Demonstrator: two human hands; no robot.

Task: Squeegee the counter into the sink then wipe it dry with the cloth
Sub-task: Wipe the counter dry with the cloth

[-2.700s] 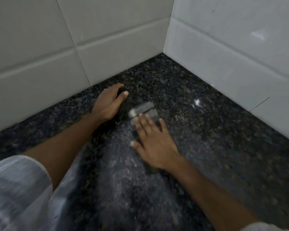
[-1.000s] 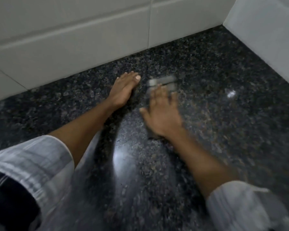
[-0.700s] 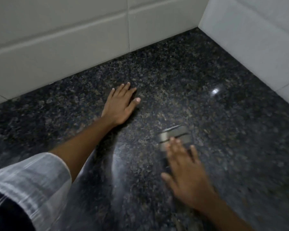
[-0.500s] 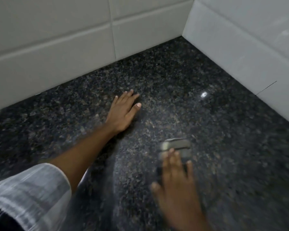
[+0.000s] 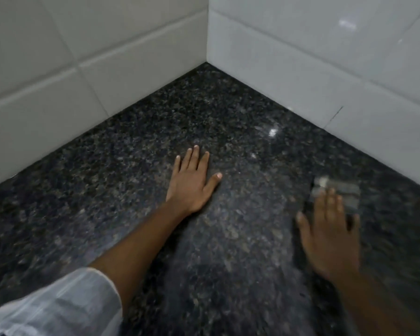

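The counter (image 5: 240, 122) is dark speckled granite that runs into a tiled corner. My left hand (image 5: 192, 184) lies flat on it near the middle, fingers spread, holding nothing. My right hand (image 5: 330, 236) is at the right, blurred by motion, palm down and pressing a small folded grey cloth (image 5: 342, 192) onto the granite. Only the cloth's far end shows beyond my fingertips. No squeegee and no sink are in view.
White tiled walls (image 5: 301, 57) rise at the back and on the right and meet in a corner at the counter's far end. A bright light glint (image 5: 272, 132) shows on the granite near the right wall.
My right hand has slid the cloth from beside my left hand out to the right and toward me. My left hand has stayed flat in place. The view has swung toward the corner.
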